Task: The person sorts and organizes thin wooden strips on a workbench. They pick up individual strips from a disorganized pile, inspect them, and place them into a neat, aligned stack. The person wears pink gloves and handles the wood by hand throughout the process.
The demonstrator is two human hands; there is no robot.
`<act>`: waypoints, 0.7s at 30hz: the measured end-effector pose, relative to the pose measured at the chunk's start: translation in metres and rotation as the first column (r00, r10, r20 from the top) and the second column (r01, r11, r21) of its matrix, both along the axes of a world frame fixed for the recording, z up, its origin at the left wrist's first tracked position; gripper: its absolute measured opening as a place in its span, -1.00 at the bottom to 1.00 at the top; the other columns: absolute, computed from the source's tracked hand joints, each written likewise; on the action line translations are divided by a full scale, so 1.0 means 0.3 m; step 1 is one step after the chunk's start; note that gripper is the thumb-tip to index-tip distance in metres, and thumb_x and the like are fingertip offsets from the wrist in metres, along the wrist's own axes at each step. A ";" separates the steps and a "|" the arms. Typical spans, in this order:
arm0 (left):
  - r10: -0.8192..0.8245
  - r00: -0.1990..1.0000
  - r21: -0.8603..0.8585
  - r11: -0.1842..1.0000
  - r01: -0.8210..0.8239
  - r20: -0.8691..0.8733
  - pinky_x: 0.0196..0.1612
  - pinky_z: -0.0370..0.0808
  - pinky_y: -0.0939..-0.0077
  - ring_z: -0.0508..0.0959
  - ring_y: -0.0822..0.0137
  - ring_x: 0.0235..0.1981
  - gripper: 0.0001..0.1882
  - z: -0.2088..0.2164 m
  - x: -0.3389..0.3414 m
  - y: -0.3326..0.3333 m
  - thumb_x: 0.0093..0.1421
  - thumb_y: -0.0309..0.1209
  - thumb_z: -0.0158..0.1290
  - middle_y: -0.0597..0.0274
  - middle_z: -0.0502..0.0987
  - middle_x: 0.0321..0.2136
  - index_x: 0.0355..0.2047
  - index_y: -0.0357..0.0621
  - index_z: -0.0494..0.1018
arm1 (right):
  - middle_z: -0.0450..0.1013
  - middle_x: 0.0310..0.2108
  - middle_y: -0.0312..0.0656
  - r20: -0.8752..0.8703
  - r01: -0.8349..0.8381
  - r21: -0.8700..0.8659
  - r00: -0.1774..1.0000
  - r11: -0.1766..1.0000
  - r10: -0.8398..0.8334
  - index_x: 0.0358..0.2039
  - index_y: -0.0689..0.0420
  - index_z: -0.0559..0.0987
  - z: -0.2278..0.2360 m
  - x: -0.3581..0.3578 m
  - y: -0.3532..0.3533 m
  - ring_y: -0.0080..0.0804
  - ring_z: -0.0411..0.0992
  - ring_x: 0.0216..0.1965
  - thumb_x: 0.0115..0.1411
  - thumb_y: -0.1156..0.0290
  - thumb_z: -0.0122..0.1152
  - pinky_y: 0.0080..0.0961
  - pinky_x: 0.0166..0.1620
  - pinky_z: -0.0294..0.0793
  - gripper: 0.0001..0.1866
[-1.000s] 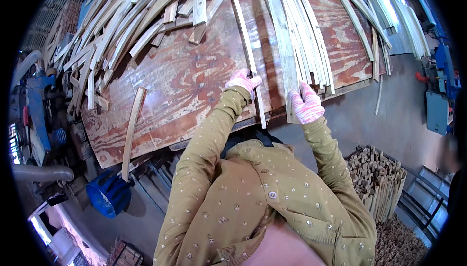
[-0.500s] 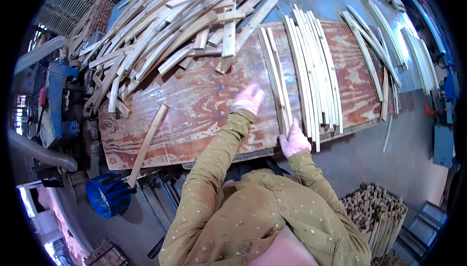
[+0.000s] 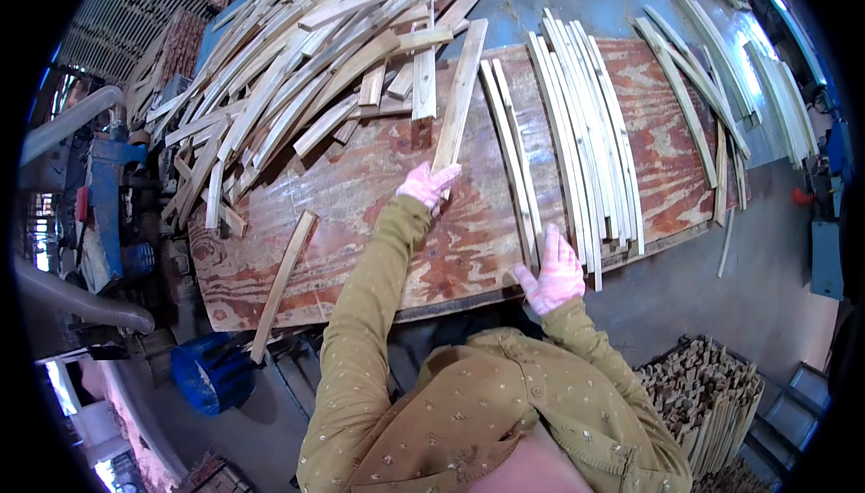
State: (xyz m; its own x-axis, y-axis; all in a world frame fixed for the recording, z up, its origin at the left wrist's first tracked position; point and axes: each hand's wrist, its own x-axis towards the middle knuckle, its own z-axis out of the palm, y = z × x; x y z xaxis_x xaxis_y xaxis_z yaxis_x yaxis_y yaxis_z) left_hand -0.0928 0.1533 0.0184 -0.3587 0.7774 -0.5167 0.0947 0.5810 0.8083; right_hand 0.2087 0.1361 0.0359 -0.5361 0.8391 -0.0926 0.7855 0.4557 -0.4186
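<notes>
From where I stand, at the left is the tangled heap of pale, flat wooden strips (image 3: 270, 105) on the worn reddish-brown plywood tabletop (image 3: 360, 250). Half a second ago the left hand (image 3: 428, 185), in a pink-and-white glove, was bare of wood; now its fingers have closed round the lower end of a long, broad, pale wooden strip (image 3: 462, 87). For the work, that means this piece has been drawn down from the heap's right edge and is in hand. Next come two narrow, pale strips (image 3: 509, 146) lying side by side, then the gloved right hand (image 3: 551, 281), by their near ends, fingers spread from the thumb and gripping nothing; whether it touches them I can't tell.

The held strip looks flat and nearly straight, yellowish, its far end beside the heap.
</notes>
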 end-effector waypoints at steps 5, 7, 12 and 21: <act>0.150 0.793 0.105 0.960 -0.260 0.590 -0.62 0.49 0.59 0.57 0.38 -0.50 -0.58 -0.001 0.188 -0.333 0.30 -0.11 -0.02 0.15 0.54 -0.33 -0.03 -0.19 0.27 | 0.18 0.21 0.14 -0.266 0.019 0.155 0.964 0.988 0.023 0.27 0.29 0.12 -0.038 -0.091 0.021 0.03 0.17 0.23 0.04 0.03 0.30 -0.15 0.22 0.18 -0.07; 0.154 0.720 0.107 0.947 -0.302 0.677 -0.54 0.54 0.54 0.59 0.32 -0.41 -0.56 0.049 0.278 -0.437 0.28 -0.19 0.02 0.10 0.54 -0.25 0.04 -0.19 0.25 | 0.25 0.15 0.17 -0.489 -0.010 -0.044 0.872 0.999 -0.013 0.23 0.31 0.19 0.033 -0.139 0.029 0.03 0.28 0.16 0.12 0.19 0.28 -0.21 0.18 0.28 -0.22; -0.053 0.525 0.225 0.937 -0.269 0.850 -0.29 0.56 0.38 0.55 0.20 -0.14 -0.30 0.085 0.430 -0.571 0.15 -0.36 0.16 0.07 0.44 -0.04 0.23 -0.15 0.10 | 0.30 0.14 0.01 -0.834 -0.356 -0.434 0.505 0.828 -0.221 0.26 0.31 0.15 -0.057 -0.205 0.028 -0.30 0.31 0.15 0.31 0.33 0.05 -0.41 0.20 0.27 -0.40; -0.024 0.556 0.234 0.921 -0.310 0.831 -0.11 0.52 0.40 0.53 0.29 -0.14 -0.40 0.163 0.387 -0.586 0.21 -0.33 0.13 0.14 0.47 -0.10 0.19 -0.23 0.17 | 0.33 0.11 -0.11 -0.727 -0.539 -0.687 0.520 0.487 -0.449 0.29 0.31 0.10 0.130 -0.321 0.034 -0.44 0.33 0.07 0.22 0.57 0.09 -0.51 0.11 0.34 -0.35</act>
State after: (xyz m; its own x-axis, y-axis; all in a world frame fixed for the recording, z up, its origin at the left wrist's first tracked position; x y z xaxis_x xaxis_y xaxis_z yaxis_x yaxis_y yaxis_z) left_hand 0.0233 -0.0224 0.0675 -0.0422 0.9253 -0.3768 -0.7510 0.2193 0.6228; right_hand 0.1125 0.1464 0.0748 -0.7926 0.5801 -0.1880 -0.1141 -0.4440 -0.8887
